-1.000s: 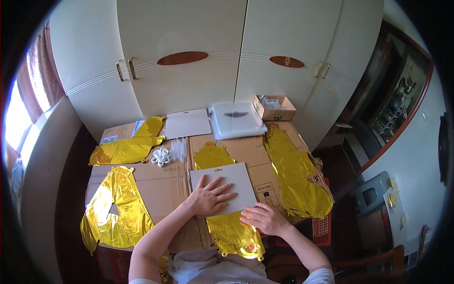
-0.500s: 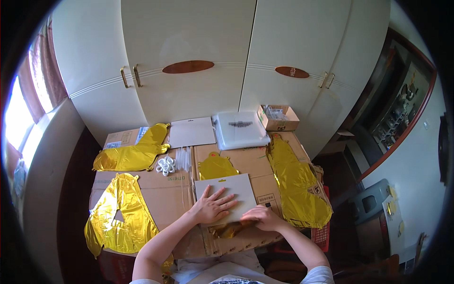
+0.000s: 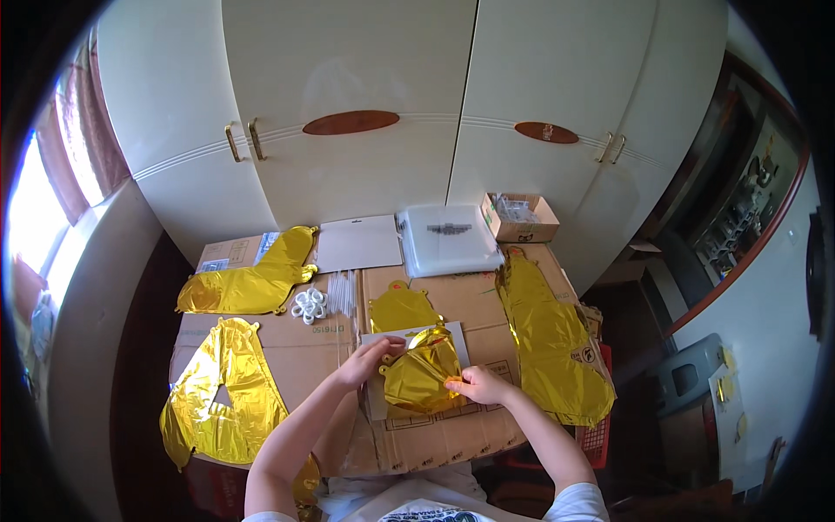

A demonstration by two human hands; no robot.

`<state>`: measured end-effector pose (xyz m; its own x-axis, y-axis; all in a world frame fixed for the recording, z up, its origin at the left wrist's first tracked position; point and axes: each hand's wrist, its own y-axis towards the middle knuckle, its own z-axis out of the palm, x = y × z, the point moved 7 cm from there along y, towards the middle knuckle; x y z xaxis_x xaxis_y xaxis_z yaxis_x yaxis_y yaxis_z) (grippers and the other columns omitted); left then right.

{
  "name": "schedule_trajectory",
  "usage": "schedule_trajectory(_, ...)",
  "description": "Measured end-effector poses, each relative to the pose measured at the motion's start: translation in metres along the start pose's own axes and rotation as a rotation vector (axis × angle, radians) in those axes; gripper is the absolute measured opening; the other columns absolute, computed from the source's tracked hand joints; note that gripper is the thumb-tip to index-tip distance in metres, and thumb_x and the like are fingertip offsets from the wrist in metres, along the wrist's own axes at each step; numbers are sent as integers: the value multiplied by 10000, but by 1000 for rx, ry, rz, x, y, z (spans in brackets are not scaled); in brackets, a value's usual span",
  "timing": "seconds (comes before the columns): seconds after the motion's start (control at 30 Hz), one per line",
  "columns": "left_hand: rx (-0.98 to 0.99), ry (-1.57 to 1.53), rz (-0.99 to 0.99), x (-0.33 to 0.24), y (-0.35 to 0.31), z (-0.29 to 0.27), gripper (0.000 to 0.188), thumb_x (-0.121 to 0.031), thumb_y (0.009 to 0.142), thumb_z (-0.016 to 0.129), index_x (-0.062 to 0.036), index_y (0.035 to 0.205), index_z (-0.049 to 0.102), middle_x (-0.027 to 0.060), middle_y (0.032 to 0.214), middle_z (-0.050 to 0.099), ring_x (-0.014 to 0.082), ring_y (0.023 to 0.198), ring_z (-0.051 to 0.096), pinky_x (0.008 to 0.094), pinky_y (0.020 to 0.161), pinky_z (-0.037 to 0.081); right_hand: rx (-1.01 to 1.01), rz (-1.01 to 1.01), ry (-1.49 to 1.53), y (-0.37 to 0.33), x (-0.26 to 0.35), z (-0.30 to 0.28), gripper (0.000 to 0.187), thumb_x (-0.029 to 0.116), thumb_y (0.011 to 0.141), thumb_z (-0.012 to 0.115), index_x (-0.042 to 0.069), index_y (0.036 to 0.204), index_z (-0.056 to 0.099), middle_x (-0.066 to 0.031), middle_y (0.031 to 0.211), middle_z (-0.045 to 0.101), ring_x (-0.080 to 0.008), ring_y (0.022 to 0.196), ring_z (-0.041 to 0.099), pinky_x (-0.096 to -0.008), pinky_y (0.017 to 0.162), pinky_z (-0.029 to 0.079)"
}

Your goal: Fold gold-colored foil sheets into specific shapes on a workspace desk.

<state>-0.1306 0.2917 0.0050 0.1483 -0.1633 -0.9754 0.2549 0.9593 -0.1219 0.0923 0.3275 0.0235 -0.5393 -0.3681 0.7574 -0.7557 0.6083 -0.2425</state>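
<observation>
A gold foil balloon [image 3: 419, 383] lies folded over a pale grey card [image 3: 462, 339], whose top and right margins show around it. My right hand [image 3: 484, 385] pinches the foil's right edge between thumb and fingers. At the foil's upper left corner rests my left hand [image 3: 370, 362], fingers stretched out along the card; part of its underside is hidden. Just beyond the card is another flat gold foil balloon [image 3: 402, 310], partly covered by the card.
More gold foil balloons lie at the far left [image 3: 248, 283], near left [image 3: 228, 396] and right [image 3: 557, 348]. White rings [image 3: 309, 305], clear straws [image 3: 343, 294], a spare card [image 3: 358, 244], a stack of clear bags [image 3: 450, 241] and a small box [image 3: 520, 219] stand along the back.
The gold foil at the card's near edge has been folded up over the card. My left hand slid from the card's middle to its upper left; my right hand moved slightly away from me.
</observation>
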Motion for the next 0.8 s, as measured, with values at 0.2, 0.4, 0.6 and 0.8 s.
schedule_trajectory(0.2,-175,399,174,-25,-50,3,540,-391,945,526,25,1288,489,150,1170,603,222,1115,561,349,964,439,-59,-49,54,-2,-1,4,494,415,906,616,-11,665,548,-83,524,495,-136,510,452,-362,492,378)
schedule_trajectory(0.4,-158,986,149,-27,-88,52,561,-371,794,717,23,1174,593,182,1107,613,306,1048,589,384,905,484,-52,-68,139,2,-17,14,477,407,911,609,-15,694,562,-79,540,493,-130,521,447,-352,498,375)
schedule_trajectory(0.6,-233,909,132,-15,-85,52,317,-287,777,707,6,895,681,152,934,624,329,912,599,410,817,499,-34,-4,33,-4,-8,10,476,438,902,612,-14,754,609,-126,672,594,-198,642,552,-376,608,451)
schedule_trajectory(0.8,-248,958,134,-12,-81,48,298,-252,778,689,25,716,598,163,787,591,345,799,592,428,732,491,-259,-351,-298,-27,6,-2,544,459,826,700,32,1149,601,-141,1138,589,-303,1148,502,-409,996,390)
